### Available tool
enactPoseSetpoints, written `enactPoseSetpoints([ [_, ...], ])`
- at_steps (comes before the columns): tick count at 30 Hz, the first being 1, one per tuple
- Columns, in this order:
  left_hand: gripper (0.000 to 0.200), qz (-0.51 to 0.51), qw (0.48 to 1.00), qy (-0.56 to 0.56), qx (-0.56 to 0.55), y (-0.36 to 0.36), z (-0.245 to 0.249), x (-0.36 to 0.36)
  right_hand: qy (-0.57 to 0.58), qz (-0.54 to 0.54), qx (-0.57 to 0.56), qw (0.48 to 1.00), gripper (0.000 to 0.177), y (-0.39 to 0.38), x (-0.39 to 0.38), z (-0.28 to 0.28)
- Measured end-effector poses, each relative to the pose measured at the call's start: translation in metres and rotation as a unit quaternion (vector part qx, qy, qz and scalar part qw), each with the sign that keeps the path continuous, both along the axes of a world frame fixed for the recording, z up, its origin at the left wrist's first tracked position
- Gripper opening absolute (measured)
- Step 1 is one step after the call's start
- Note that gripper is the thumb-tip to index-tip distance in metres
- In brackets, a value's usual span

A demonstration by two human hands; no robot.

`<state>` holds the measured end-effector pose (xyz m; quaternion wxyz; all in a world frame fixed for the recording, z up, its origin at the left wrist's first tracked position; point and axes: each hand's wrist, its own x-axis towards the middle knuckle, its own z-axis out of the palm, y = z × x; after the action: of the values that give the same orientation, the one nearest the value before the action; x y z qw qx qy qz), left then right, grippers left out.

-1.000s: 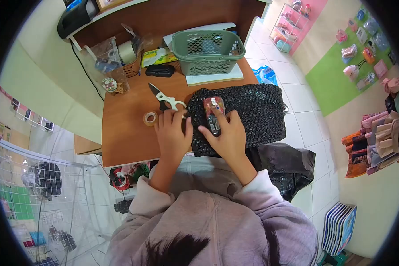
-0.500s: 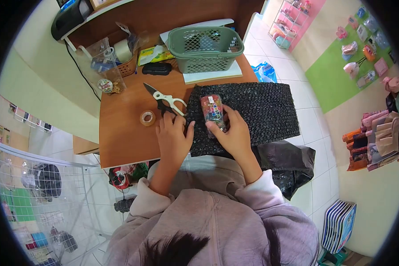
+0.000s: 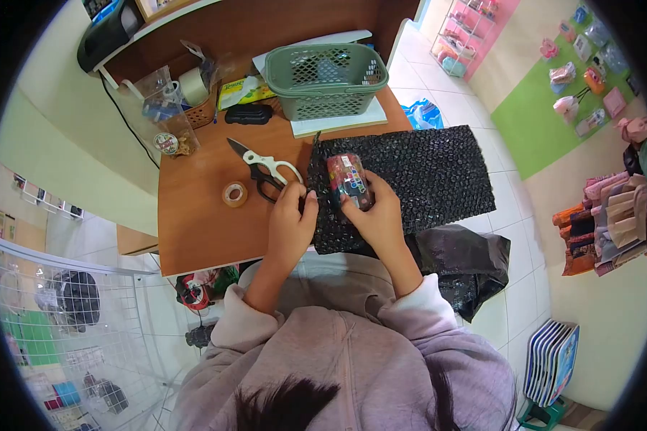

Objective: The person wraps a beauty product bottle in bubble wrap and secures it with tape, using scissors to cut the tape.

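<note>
A sheet of black bubble wrap [image 3: 431, 172] lies across the right part of the brown desk. On its left part rests a small colourful package [image 3: 348, 177] in clear plastic, with my right hand [image 3: 375, 215] closed round its lower right side. My left hand [image 3: 293, 221] pinches the left edge of the bubble wrap between thumb and fingers, and that edge stands up a little. White and black scissors [image 3: 264, 164] lie just beyond my left hand, partly beside the wrap. A roll of tape [image 3: 234, 194] is left of them.
A green basket [image 3: 326, 80] stands on white paper at the back of the desk [image 3: 194, 233]. Left of it are a black case [image 3: 249, 113] and a brown basket [image 3: 201, 111] of supplies. A black plastic bag [image 3: 467, 266] hangs at the front right.
My left hand has moved right from beside the scissors to the wrap's left edge and closed on it. That edge is now lifted. The package is tilted slightly more, still in my right hand.
</note>
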<state>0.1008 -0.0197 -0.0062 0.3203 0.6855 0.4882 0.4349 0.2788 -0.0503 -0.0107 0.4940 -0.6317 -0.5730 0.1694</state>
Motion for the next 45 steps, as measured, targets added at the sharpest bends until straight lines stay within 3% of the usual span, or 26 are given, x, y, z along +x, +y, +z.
enactPoseSetpoints([
  [3,0.021,0.007,1.0,-0.001,-0.004,0.0,-0.002,-0.002,0.027,-0.001,-0.015,1.0,0.061,0.0,0.002,0.0],
  [10,0.013,-0.137,0.98,-0.139,0.045,-0.001,0.002,0.011,0.005,0.021,-0.037,0.999,0.06,-0.004,0.002,0.009],
  [14,0.02,-0.13,0.987,-0.032,0.094,0.003,-0.004,0.012,0.017,0.051,-0.054,0.997,0.055,-0.005,0.009,0.012],
  [20,0.032,-0.139,0.971,0.1,0.164,-0.002,0.009,0.016,-0.039,0.099,0.012,0.994,0.05,0.0,0.019,0.002],
  [23,0.032,-0.106,0.95,0.195,0.22,-0.003,0.013,0.014,0.017,0.121,-0.077,0.99,0.051,0.002,0.03,0.01],
  [26,0.032,-0.108,0.941,0.229,0.224,-0.003,0.017,0.013,0.053,0.07,-0.115,0.989,0.055,-0.01,0.021,0.033],
  [29,0.035,-0.132,0.939,0.233,0.216,0.001,0.017,0.012,-0.089,0.054,-0.053,0.993,0.057,-0.021,0.01,0.04],
  [30,0.038,-0.135,0.941,0.226,0.212,0.001,0.014,0.011,-0.09,0.047,-0.041,0.994,0.053,-0.02,0.008,0.035],
  [33,0.044,-0.147,0.94,0.225,0.212,0.005,0.007,0.009,-0.033,0.062,-0.048,0.996,0.052,-0.019,0.009,0.027],
  [40,0.048,-0.159,0.899,0.305,0.271,0.009,0.015,-0.004,-0.019,0.088,-0.054,0.994,0.042,-0.018,0.015,0.022],
  [45,0.044,-0.192,0.893,0.295,0.281,0.018,0.016,-0.01,0.101,0.126,-0.069,0.984,0.039,-0.017,0.016,0.007],
])
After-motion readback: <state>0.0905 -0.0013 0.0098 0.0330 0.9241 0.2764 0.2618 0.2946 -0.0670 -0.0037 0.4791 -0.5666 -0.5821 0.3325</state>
